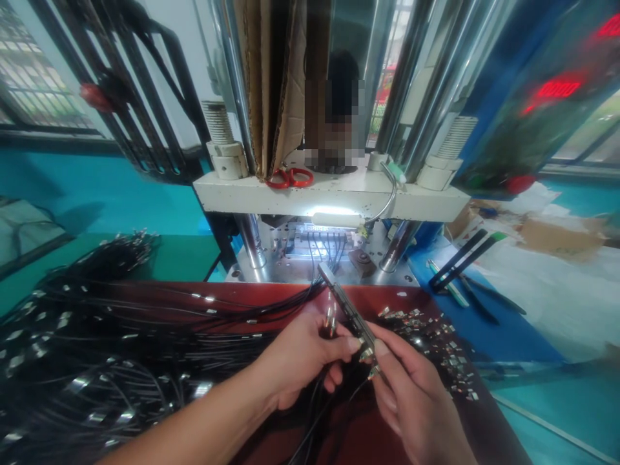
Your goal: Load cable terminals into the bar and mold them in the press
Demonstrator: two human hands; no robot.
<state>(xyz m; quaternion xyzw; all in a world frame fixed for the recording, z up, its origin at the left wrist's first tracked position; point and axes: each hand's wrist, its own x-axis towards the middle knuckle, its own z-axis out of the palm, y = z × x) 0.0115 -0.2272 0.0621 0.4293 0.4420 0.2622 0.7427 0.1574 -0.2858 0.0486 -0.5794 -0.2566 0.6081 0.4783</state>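
My right hand (411, 381) grips a narrow metal bar (346, 303), a slotted strip that slants up and left over the red tabletop. Closed in a pinch, my left hand (314, 352) holds black cables with shiny metal connectors (331, 316) against the bar's near end. Two more connectors (368, 356) sit at that end, between both hands' fingertips. The cables (314, 420) hang down below my hands. Just past the bar stands the press, with a lit fixture (320, 242) on its bed and several black cables running out of it toward me.
Bundled black cables (145, 361) cover the table's left side; a heap of connector ends (436, 349) lies at right. Red-handled scissors (290, 177) rest on the press plate, above a lamp (336, 220). Black tweezers (460, 258) and other tools lie on the blue surface at right.
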